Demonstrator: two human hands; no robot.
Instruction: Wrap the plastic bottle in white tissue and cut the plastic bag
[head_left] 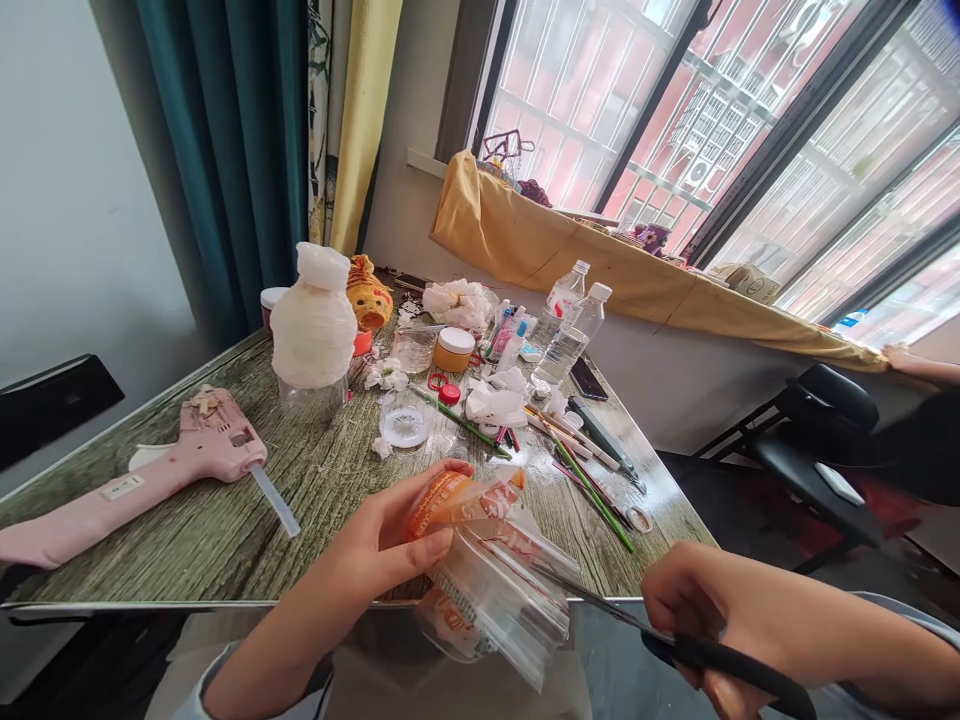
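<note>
My left hand [375, 535] is closed around a cut plastic bottle [506, 580], which is clear, ribbed and partly covered by an orange printed label. It is held tilted over the table's front edge. In my right hand [731, 600] is a pair of scissors [611, 603] with black handles, its blades pointing left. The blade tips reach into the clear wall of the bottle; I cannot tell exactly how far apart the blades are. Some of my right fingers are hidden behind the handles and my palm.
On the wood-patterned table [337, 560] lies a pink glue gun [187, 450] at left, near a white wrapped bottle [315, 330]. Farther back stand water bottles [574, 335], an orange jar [454, 350], pens and crumpled tissue [496, 400]. A person's arm [922, 365] shows at far right.
</note>
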